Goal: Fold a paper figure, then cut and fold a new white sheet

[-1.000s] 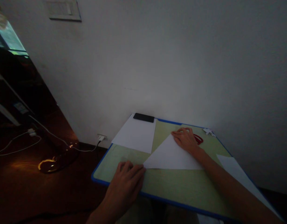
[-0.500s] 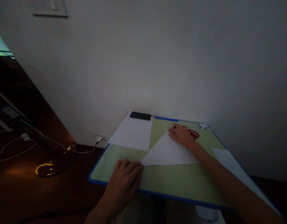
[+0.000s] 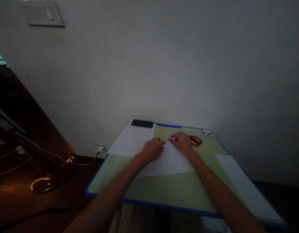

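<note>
A white sheet of paper [image 3: 167, 163], folded into a triangle, lies on the green table with its point away from me. My left hand [image 3: 153, 149] is on its left sloping edge near the point, fingers bent and pressed together against the paper. At the point itself, my right hand [image 3: 181, 143] has its fingers closed on the paper. The two hands are close but apart. Just right of my right hand lie scissors with red handles [image 3: 196, 141], their blades partly hidden behind that hand.
A flat white sheet [image 3: 131, 140] lies at the left with a black phone-like slab [image 3: 142, 123] on its far edge. Another white strip of paper [image 3: 246, 184] runs along the right side. Paper scraps [image 3: 208, 132] sit at the far right corner. The blue-edged table [image 3: 169, 189] faces a wall.
My left hand has moved from the triangle's near left corner up its edge towards the point. My right hand stays at the point. The view has shifted slightly, showing more of the scissors.
</note>
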The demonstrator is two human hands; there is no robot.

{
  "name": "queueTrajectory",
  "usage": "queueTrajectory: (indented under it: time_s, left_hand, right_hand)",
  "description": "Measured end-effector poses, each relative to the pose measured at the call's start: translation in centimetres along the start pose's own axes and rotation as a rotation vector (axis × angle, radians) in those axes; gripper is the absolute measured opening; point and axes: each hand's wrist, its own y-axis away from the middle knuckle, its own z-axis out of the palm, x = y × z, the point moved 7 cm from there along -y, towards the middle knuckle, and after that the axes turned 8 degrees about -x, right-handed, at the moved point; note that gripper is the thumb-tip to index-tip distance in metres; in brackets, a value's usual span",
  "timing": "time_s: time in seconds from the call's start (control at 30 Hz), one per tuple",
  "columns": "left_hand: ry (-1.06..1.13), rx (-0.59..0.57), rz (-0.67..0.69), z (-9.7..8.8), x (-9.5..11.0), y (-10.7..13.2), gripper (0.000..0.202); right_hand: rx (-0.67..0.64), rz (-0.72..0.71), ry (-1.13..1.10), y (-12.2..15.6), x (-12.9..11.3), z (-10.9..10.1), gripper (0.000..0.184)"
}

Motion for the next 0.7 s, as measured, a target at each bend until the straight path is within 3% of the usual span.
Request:
queueTrajectory:
  time_s: [0.17, 0.7]
  left_hand:
    - [-0.056, -0.032, 0.025, 0.9, -0.3, -2.1, 0.034]
    - [-0.175, 0.004, 0.107, 1.4, 0.4, -1.1, 0.028]
  right_hand:
    - [0.001, 0.038, -0.037, -0.1, 0.4, 0.1, 0.032]
    - [0.001, 0.051, -0.056, 0.1, 0.0, -0.5, 0.032]
